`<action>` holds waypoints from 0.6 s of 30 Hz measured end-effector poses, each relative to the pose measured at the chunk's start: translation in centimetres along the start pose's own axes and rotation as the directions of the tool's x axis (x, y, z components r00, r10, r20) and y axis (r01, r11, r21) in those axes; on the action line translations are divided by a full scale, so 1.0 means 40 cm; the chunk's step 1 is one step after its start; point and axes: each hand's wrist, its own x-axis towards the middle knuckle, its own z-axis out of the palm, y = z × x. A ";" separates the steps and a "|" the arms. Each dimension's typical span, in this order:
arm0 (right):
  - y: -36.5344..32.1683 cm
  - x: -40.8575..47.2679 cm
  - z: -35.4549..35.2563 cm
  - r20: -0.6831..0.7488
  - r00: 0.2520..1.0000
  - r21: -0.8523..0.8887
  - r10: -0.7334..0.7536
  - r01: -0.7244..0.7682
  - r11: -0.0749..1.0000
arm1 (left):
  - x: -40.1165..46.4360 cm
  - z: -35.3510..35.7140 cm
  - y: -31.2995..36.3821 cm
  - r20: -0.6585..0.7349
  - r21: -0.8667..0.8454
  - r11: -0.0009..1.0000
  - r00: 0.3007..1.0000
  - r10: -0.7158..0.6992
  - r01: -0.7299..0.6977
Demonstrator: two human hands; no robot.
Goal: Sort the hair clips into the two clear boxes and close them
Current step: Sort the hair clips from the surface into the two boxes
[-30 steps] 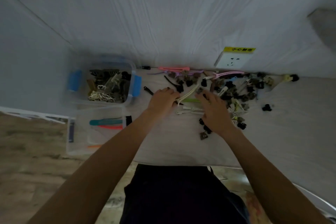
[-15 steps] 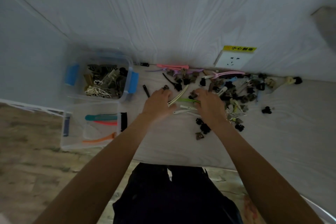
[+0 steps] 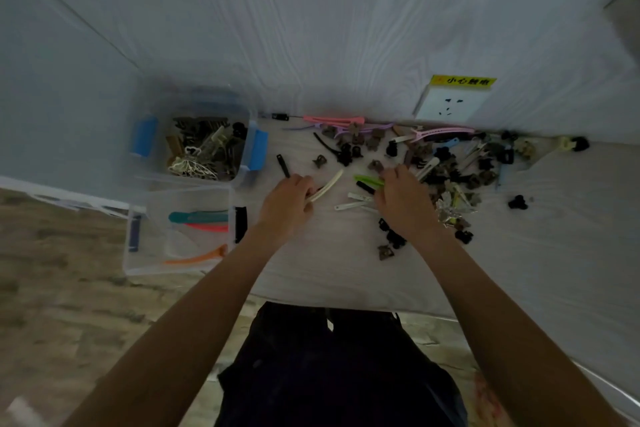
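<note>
Head view, only cam. Left hand (image 3: 287, 203) grip is pinched around a long cream clip (image 3: 327, 185), which sticks out far-right from the fingers, low over the worktop (image 3: 311, 274). Right hand (image 3: 403, 199) has its fingers curled down over the near end of a green clip (image 3: 367, 179) lying on the worktop; looks like it grips it, but contact is partly hidden.

Two clear boxes at left, both lids off. Far box (image 3: 194, 149), blue latches, holds claw-type clips. Near box (image 3: 176, 229) holds long flat ones: teal, red, orange. Unsorted pile (image 3: 446, 166) is spread along the far-right worktop, with pink long clips by the wall; lots left, so task is approx mid-way at best.

Handling, my read: long clips are light, stiff plastic, smooth, so pinch mid-body or at the hinge end, not the tip, or they'll pivot. Small claw clips are sprung and snaggy, so lift singly by the body. Cream and green prob belong in the near box.
</note>
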 end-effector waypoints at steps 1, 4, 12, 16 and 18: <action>0.000 -0.002 0.006 0.050 0.999 -0.043 -0.009 0.011 0.999 | 0.000 0.004 -0.001 0.017 0.009 1.000 1.000 -0.007 0.007; 0.001 0.000 0.019 0.148 0.988 -0.147 -0.053 0.075 0.986 | 0.009 0.008 0.003 0.021 0.034 0.999 0.999 -0.041 0.040; -0.010 0.010 0.013 0.150 0.983 -0.156 -0.101 0.125 0.980 | 0.009 0.013 0.013 0.031 0.062 0.995 0.996 -0.078 0.076; -0.012 0.019 0.009 0.124 0.984 -0.105 -0.124 0.138 0.985 | -0.019 0.011 0.014 -0.067 -0.023 0.998 0.996 -0.057 0.055; -0.015 0.026 0.009 0.067 0.989 -0.085 -0.133 0.138 0.987 | -0.031 0.004 0.014 -0.131 -0.107 0.994 0.991 -0.028 0.014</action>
